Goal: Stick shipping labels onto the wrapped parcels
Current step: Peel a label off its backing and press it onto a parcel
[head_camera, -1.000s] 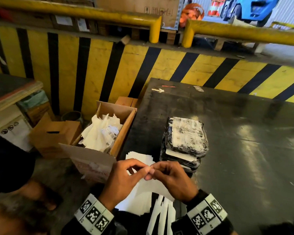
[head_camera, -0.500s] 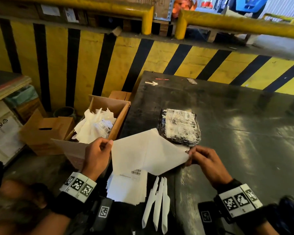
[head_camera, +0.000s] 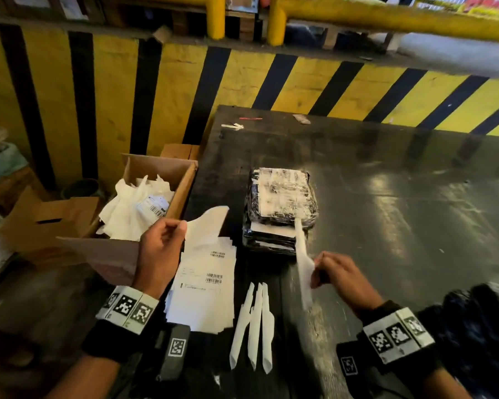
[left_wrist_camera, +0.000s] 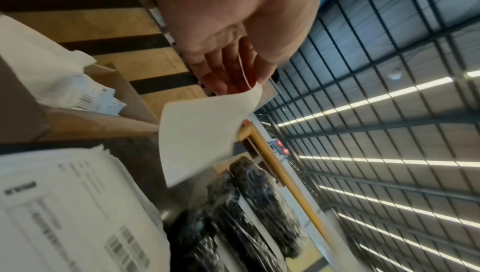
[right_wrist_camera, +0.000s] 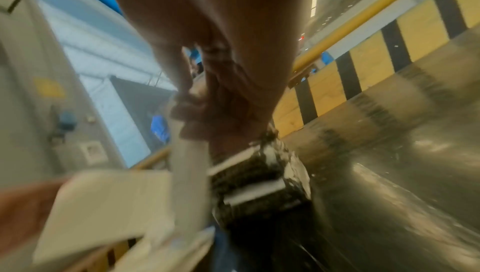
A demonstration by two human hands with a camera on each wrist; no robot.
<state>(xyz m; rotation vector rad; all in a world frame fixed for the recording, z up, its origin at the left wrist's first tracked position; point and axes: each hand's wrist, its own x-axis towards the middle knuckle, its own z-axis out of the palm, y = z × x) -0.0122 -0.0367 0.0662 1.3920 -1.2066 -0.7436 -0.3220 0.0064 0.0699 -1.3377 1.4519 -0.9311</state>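
Observation:
A stack of black wrapped parcels [head_camera: 280, 208] lies on the dark table [head_camera: 386, 226]; the top one bears a white label. My left hand [head_camera: 180, 227] pinches a curled white sheet [head_camera: 206, 226] above the pile of printed shipping labels [head_camera: 205, 286]. In the left wrist view the sheet [left_wrist_camera: 202, 136] hangs from my left hand [left_wrist_camera: 241, 79]. My right hand [head_camera: 314, 273] pinches a narrow white strip [head_camera: 301, 254] just in front of the parcels. The right wrist view is blurred but shows my right hand [right_wrist_camera: 192, 120] gripping the strip [right_wrist_camera: 189, 173].
Three narrow white strips [head_camera: 254, 326] lie on the table near its front edge. An open cardboard box [head_camera: 182, 180] of crumpled white papers stands left of the table. A yellow-and-black striped barrier [head_camera: 300, 84] runs behind. Black bags [head_camera: 478, 326] sit at the right.
Half a second ago both hands held one wide sheet between them. Now the hands are apart: the left keeps the sheet near the box, the right holds a narrow strip by the parcels.

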